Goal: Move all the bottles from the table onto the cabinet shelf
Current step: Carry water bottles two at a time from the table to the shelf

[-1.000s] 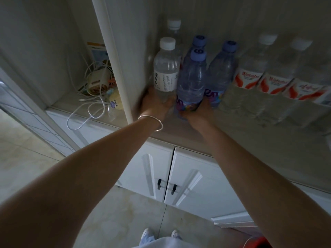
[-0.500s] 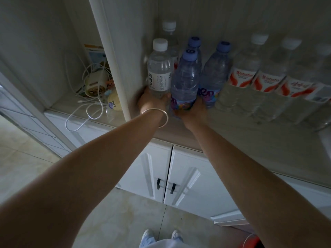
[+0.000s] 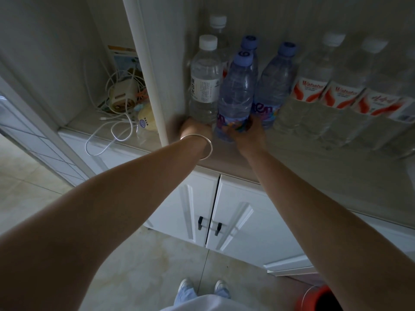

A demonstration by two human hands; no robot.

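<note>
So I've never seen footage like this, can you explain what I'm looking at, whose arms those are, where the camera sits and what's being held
The camera is worn on a person's head and looks forward and down, so the two bare arms are the wearer's own, with their shoes at the bottom edge. They stand at a white cabinet whose pale shelf holds a row of plastic water bottles. The left hand, with a silver bangle on its wrist, is at the base of a clear white-capped bottle; that hand is blurred, so its grip is unclear. The right hand grips the bottom of a clear blue-capped bottle with a colourful label. Further right stand white-capped bottles with red and white labels. The left compartment holds a tangle of white cables.
</note>
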